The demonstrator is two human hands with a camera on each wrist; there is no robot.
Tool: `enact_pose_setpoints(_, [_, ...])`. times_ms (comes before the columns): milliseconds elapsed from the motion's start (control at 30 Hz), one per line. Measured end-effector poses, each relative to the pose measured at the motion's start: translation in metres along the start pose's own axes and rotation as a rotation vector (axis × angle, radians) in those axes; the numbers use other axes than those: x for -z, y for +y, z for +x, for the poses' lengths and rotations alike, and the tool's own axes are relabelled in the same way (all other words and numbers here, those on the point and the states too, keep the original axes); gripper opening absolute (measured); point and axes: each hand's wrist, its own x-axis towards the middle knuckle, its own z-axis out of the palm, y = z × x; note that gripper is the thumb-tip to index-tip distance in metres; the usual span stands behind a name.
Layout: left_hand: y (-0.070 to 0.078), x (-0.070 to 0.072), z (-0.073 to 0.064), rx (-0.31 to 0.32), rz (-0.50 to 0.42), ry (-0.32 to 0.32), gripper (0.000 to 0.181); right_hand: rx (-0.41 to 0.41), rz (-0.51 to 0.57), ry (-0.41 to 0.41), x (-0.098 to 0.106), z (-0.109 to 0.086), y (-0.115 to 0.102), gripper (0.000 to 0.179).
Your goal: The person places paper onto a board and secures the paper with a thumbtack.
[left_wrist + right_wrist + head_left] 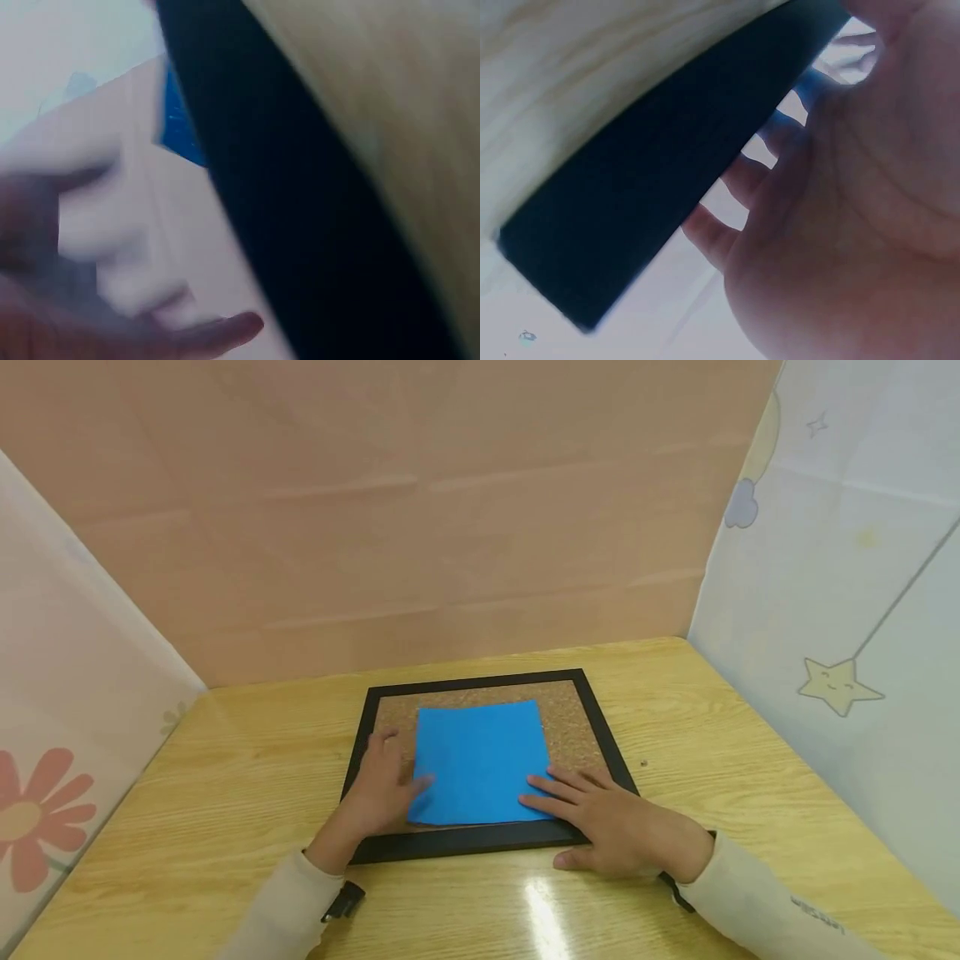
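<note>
A square blue sheet (480, 760), paper or felt by its look, lies flat on a cork board (566, 718). The board has a black frame (465, 838). Over the sheet's lower right corner, the right hand (618, 827) spreads its straight fingers, with the thumb at the front of the frame. At the left side of the board is the left hand (381, 789), fingers loosely bent and its thumb reaching over the sheet's left edge. In the left wrist view the left fingers (120, 255) are blurred and hold nothing.
The board rests on a light wood table (262, 760). A tiny dark speck (643, 763) lies to the right of the frame. A plain peach cloth (420, 527) hangs behind, and patterned cloths (840, 568) line both sides.
</note>
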Motion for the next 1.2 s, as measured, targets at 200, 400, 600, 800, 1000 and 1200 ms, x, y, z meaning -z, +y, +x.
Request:
enact_pose_setpoints(200, [0.015,-0.012,-0.020,-0.197,0.319,-0.299,0.064,-0.015,0.003,-0.016,-0.003,0.003,0.000,0.072])
enact_pose_setpoints(400, [0.013,-0.008,-0.026,-0.169,0.321,-0.358,0.060,-0.006,0.074,0.063,-0.001,0.012,0.010,0.082])
enact_pose_setpoints(600, [0.013,-0.007,-0.026,-0.178,0.312,-0.363,0.054,-0.140,-0.095,0.333,0.033,0.001,0.051,0.053])
enact_pose_setpoints(800, [0.016,-0.009,-0.023,-0.179,0.319,-0.355,0.055,-0.344,-0.015,0.197,0.052,-0.019,0.087,0.017])
enact_pose_setpoints(1000, [0.017,-0.011,-0.021,-0.182,0.315,-0.353,0.056,-0.349,0.000,0.119,0.048,-0.024,0.105,0.012])
enact_pose_setpoints(1200, [0.018,-0.014,-0.018,-0.194,0.305,-0.357,0.056,-0.363,-0.039,0.149,0.042,-0.024,0.108,0.017])
